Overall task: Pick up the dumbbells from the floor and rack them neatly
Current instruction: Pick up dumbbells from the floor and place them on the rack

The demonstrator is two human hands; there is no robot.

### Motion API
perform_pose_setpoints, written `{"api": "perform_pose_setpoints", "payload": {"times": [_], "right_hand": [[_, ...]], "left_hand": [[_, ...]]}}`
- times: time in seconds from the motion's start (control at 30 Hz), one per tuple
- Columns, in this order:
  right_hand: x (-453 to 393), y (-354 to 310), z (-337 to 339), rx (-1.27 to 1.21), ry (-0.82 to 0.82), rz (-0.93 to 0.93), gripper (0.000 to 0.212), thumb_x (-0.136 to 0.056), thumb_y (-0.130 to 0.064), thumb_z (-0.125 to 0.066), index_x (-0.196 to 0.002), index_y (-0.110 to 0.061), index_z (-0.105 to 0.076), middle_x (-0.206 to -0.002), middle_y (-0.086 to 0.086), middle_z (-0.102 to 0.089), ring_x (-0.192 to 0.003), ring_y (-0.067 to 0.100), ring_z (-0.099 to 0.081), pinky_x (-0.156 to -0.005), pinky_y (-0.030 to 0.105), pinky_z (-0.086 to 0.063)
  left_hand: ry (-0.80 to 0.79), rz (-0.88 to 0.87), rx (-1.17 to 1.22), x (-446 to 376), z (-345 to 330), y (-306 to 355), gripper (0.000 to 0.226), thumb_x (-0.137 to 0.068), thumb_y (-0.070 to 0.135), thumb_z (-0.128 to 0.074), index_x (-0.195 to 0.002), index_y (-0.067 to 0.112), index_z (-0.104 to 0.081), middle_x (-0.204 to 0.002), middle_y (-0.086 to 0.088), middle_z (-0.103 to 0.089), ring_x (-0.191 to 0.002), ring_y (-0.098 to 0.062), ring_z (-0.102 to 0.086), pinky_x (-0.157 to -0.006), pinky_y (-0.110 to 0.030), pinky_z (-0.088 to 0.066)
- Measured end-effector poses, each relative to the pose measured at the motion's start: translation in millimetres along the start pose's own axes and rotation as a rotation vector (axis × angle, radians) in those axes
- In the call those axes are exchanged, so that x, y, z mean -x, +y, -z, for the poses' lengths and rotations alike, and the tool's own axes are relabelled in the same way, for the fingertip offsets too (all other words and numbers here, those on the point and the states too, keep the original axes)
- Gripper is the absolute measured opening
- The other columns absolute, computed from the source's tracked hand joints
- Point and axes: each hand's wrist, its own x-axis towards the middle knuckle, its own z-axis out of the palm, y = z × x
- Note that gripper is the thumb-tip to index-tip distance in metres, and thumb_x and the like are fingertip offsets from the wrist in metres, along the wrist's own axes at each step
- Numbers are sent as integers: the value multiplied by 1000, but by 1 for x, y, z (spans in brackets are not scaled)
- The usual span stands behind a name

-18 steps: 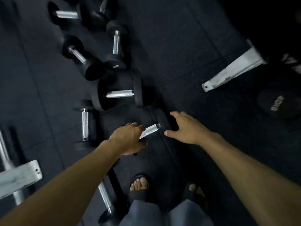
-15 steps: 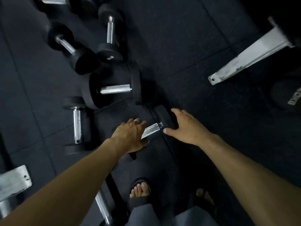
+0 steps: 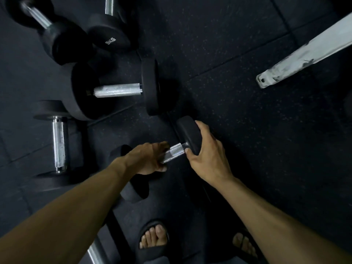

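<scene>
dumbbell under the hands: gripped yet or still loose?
Gripped. The left hand curls round the knurled steel handle of the small black dumbbell; the right hand grips its far head. Whether it is lifted: cannot tell.

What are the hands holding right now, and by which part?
One dumbbell: the left hand grips its knurled handle, and the right hand holds its far head.

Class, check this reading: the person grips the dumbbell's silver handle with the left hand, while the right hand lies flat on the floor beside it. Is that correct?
Not quite. The left hand does grip the silver handle of the dumbbell, but the right hand is not on the floor: it holds the dumbbell's black end weight. The head view shows this.
</scene>
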Motion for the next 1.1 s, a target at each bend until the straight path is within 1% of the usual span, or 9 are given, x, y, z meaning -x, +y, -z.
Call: {"api": "perform_pose_setpoints", "payload": {"times": [0.23, 0.33, 0.43, 0.6, 0.7, 0.77, 0.9, 1.0, 1.1], "right_hand": [[13, -6, 20, 30, -19, 79, 78, -84, -13, -72, -147, -29, -31, -141, 2, -53, -126, 20, -53, -106, 36, -46], [25, -20, 49, 100, -75, 148, 79, -84, -13, -72, -149, -27, -29, -145, 2, -50, -130, 20, -51, -109, 38, -42], [42, -44, 89, 140, -106, 195, 79, -83, -11, -73, -148, -28, -30, -141, 1, -53, -127, 20, -54, -107, 34, -43], [89, -103, 175, 122, -68, 305, 75, -83, -8, -71, -145, -26, -34, -129, 1, -60, -113, 19, -61, -96, 37, -51], [124, -145, 239, 116, -22, 327, 72, -83, -9, -70, -143, -29, -35, -122, -2, -61, -106, 17, -61, -92, 34, -51], [148, -173, 285, 117, 17, 349, 70, -83, -7, -68, -140, -33, -36, -109, -7, -60, -94, 11, -60, -82, 27, -50], [200, -226, 377, 137, 110, 347, 71, -82, -11, -67, -139, -38, -34, -107, -10, -61, -94, 12, -61, -85, 31, -52], [234, -258, 439, 153, 178, 380, 74, -79, -14, -69, -139, -40, -33, -105, -10, -63, -95, 16, -63, -87, 38, -52], [274, -277, 514, 171, 268, 383, 73, -78, -11, -69, -138, -38, -37, -86, -18, -60, -78, 5, -61, -77, 26, -49]], "left_hand": [[27, 19, 222, 19, -12, 13, 81, -81, 28, -76, -149, 24, -31, -142, 0, -51, -126, -21, -51, -98, -27, -39], [30, 23, 330, 44, -11, 30, 76, -81, 28, -76, -145, 23, -35, -129, -1, -55, -114, -23, -58, -82, -29, -50], [41, 12, 436, 76, -3, 50, 80, -79, 28, -78, -145, 21, -34, -131, -1, -56, -119, -21, -55, -94, -26, -42], [128, -93, 417, 151, 49, 97, 64, -76, 25, -80, -130, 24, -45, -90, 8, -59, -88, -18, -62, -72, -25, -47], [168, -145, 382, 210, 97, 136, 68, -76, 23, -79, -133, 23, -42, -98, 5, -61, -91, -21, -65, -75, -32, -54], [199, -187, 360, 251, 129, 161, 72, -75, 24, -79, -136, 22, -41, -102, 6, -60, -91, -15, -60, -74, -23, -48], [288, -313, 287, 328, 195, 216, 44, -71, 20, -80, -95, 30, -45, -79, 12, -55, -78, -11, -54, -59, -15, -37], [303, -390, 252, 377, 238, 260, 43, -68, 21, -81, -84, 32, -44, -74, 13, -54, -71, -8, -51, -59, -17, -38], [306, -469, 237, 419, 274, 318, 39, -61, 25, -81, -80, 37, -50, -72, 12, -56, -68, -7, -52, -65, -27, -45]]}}
